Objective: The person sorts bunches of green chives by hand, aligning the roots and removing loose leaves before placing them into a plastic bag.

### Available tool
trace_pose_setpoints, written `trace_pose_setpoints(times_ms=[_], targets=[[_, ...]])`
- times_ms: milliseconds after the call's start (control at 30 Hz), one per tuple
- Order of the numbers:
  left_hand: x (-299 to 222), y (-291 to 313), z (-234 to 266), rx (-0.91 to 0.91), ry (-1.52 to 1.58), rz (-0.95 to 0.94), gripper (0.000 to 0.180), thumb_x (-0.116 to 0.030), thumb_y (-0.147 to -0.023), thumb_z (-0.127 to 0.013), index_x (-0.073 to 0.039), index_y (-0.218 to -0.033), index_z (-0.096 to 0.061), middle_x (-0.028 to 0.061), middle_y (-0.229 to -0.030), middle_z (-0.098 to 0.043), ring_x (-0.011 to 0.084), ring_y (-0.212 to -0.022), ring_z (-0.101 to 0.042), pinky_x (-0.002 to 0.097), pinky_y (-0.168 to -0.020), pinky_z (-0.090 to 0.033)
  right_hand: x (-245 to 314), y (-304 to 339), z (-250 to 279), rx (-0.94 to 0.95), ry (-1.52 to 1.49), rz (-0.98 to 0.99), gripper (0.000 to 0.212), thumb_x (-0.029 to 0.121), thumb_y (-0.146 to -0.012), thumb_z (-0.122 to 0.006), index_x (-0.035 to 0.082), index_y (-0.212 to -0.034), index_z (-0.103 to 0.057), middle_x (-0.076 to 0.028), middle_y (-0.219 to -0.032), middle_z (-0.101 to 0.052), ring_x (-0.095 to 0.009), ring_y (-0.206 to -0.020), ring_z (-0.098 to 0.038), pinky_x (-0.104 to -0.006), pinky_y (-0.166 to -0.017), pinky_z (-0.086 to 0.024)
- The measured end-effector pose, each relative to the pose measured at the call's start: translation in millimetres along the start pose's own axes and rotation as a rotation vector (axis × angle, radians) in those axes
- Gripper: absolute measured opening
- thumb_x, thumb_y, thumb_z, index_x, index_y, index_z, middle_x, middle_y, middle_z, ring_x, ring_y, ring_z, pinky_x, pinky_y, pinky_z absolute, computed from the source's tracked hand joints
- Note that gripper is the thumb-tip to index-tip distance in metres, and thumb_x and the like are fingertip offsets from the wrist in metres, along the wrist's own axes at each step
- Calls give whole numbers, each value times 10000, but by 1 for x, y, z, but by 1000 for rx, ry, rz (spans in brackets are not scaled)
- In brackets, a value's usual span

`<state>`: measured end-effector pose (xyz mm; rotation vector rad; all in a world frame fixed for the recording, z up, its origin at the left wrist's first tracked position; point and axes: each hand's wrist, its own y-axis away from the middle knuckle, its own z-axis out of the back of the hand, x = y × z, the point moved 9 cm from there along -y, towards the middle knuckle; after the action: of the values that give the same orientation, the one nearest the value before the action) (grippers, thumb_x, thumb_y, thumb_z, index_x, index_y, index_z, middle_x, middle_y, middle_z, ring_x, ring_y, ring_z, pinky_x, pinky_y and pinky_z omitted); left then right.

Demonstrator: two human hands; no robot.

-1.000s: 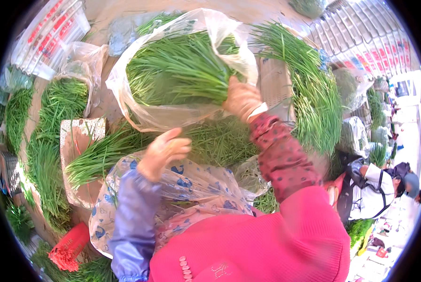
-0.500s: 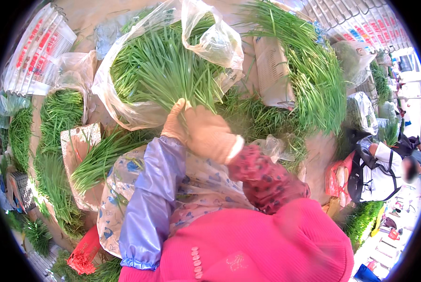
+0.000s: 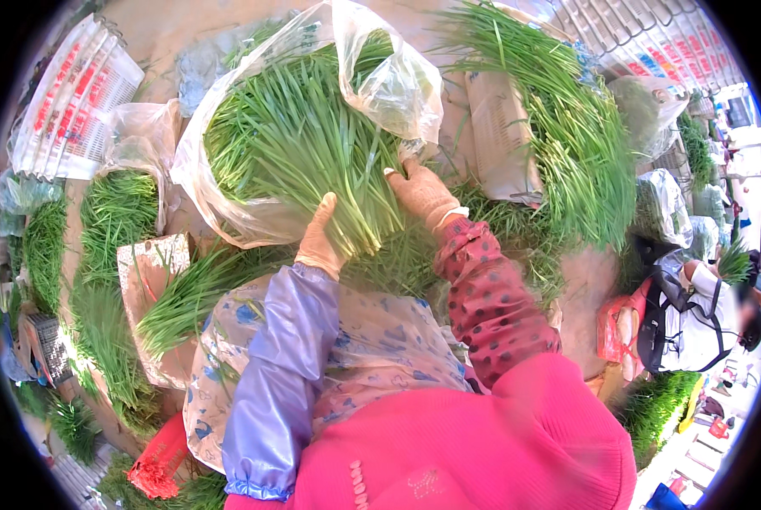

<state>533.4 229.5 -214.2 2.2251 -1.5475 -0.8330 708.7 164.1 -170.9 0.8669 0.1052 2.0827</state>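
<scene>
Green stalks (image 3: 304,144) lie in the clear bag (image 3: 249,223), upper centre, stem ends (image 3: 367,231) angling lower right between my hands: left hand (image 3: 321,240) nearer, half-curled (grip unclear), right hand (image 3: 425,194) loosely open, thumb spread, beside them.

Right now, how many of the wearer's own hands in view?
2: left hand at the lower left of the green bunch, right hand at its right edge, near the plastic bag. Some left-hand fingers are hidden.
</scene>
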Motion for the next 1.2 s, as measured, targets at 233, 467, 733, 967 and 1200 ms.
trace_pose_setpoints(times_ms=[233,467,733,967,1200], targets=[[3,3,3,59,26,-16,560,-375,-903,-669,-40,-1317,-498,131,-1250,-599,301,-1121,-596,485,-943,-511,16,8,10,58,-136,133,434,364,-914,-500,37,-1176,-613,-268,-1129,-623,-446,-1068,-562,-459,-926,-440],[9,-2,-1,-13,-157,45,580,-285,-848,-749,-77,-1326,-495,111,-1232,-618,290,-1120,-601,473,-968,-502,68,27,-29,602,-803,209,612,481,-1004,-399,30,-1416,-358,-207,-1262,-587,-312,-1207,-542,-397,-1017,-404],[34,36,-46,339,-740,-160,726,-51,-764,-800,-75,-1380,-416,65,-1280,-576,203,-1150,-571,394,-936,-540,81,96,12,394,-403,193,866,288,-725,-791,26,-1421,-347,-175,-1215,-600,-262,-1127,-574,-364,-978,-440],[92,66,-15,408,-655,349,546,-65,-743,-815,-45,-1235,-580,59,-1115,-658,144,-1068,-597,320,-833,-526,3,116,-53,499,-684,-71,637,211,-768,-748,11,-1316,-493,-108,-1147,-629,-194,-1003,-594,-351,-905,-476],[45,72,-22,112,-489,134,647,-168,-755,-837,-52,-1308,-521,44,-1186,-628,169,-1067,-580,322,-963,-436,7,124,-52,530,-418,-11,618,195,-747,-741,12,-1290,-510,-108,-1095,-653,-213,-999,-614,-350,-898,-483]])
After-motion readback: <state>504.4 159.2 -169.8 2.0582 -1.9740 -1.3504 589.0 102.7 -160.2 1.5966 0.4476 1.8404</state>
